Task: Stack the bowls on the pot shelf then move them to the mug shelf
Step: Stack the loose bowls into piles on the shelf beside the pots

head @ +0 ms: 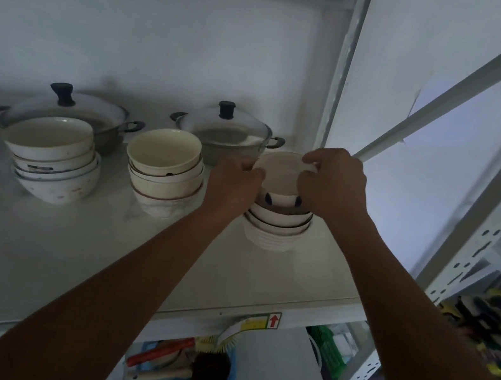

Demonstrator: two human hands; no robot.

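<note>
Both hands are gripping the top bowl (282, 175) by its rim, left hand (234, 187) and right hand (332, 184) on opposite sides, seating it on the stack (274, 227) just right of the lidded pot (228, 139). Likely rigid, glazed, breakable; rim holds are suiting it.

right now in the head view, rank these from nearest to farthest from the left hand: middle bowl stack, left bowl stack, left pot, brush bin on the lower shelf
From the left hand:
1. Middle bowl stack, just to its left.
2. Left bowl stack, further left on the same shelf.
3. Left pot, behind that stack; close to it in rank, likely slightly farther.
4. Brush bin, on the lower shelf, below.
</note>
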